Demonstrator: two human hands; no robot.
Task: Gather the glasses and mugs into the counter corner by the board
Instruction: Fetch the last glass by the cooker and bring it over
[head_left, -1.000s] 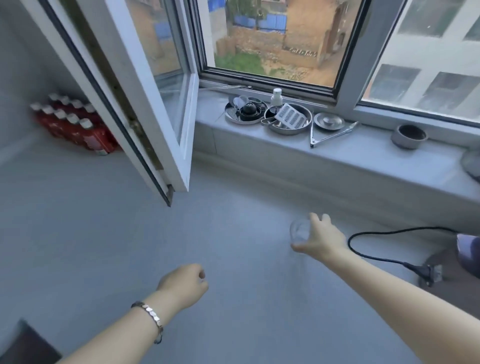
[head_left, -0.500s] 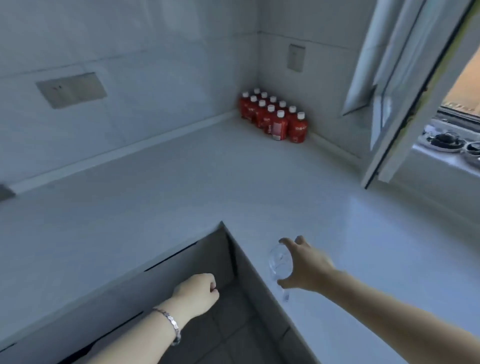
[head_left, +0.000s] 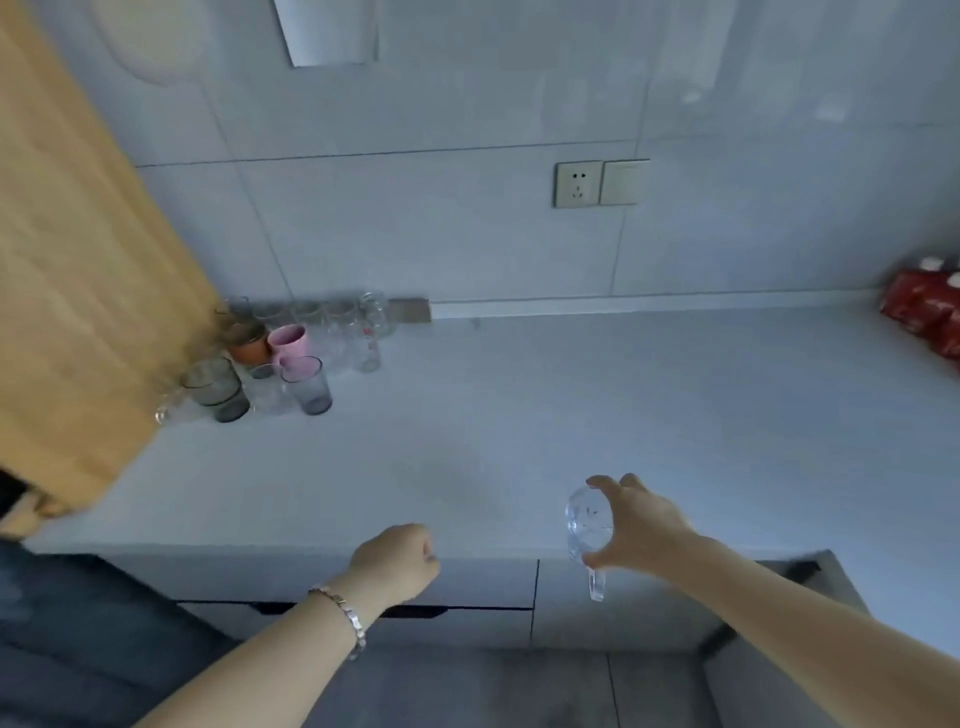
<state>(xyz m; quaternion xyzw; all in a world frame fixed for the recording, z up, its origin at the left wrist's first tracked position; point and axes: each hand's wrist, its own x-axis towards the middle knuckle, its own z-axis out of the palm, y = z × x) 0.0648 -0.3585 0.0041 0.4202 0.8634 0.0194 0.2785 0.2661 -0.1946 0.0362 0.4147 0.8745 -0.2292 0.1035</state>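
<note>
R hand (head_left: 636, 527) grips clear glass (head_left: 584, 525), L hand (head_left: 395, 561) fisted, empty

Pale grey surface (head_left: 571, 415) runs along a tiled wall. Far-left corner, beside the wooden board (head_left: 78, 260): cluster of glassware (head_left: 332, 322), 1 pink mug (head_left: 289, 340), 1 orange mug (head_left: 249, 345), 2 grey tumblers (head_left: 307, 384), several clear glasses, blurred, packed close. Far right edge: red pack of bottles (head_left: 927, 312) on the surface. Middle stretch bare.
</note>
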